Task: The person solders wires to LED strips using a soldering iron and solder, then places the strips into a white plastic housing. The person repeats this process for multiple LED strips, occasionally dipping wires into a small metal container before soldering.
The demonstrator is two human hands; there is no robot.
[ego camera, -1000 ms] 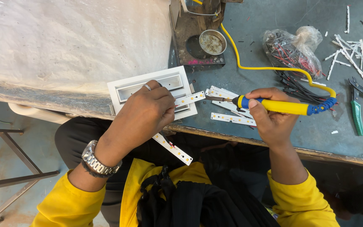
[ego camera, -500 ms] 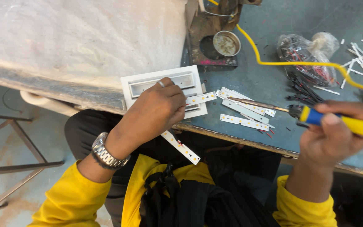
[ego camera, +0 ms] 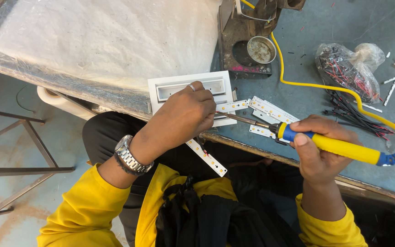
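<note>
Beside left-hand fingers (ego camera: 197,107), soldering iron (ego camera: 334,147)

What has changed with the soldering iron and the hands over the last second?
The right hand drew the soldering iron away to the right, then brought it back, so its tip again points at the LED strip beside the left hand. The left hand stayed on the white frame.

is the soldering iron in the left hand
No, the right hand grips the yellow and blue soldering iron, while the left hand rests on the white fixture.
</note>
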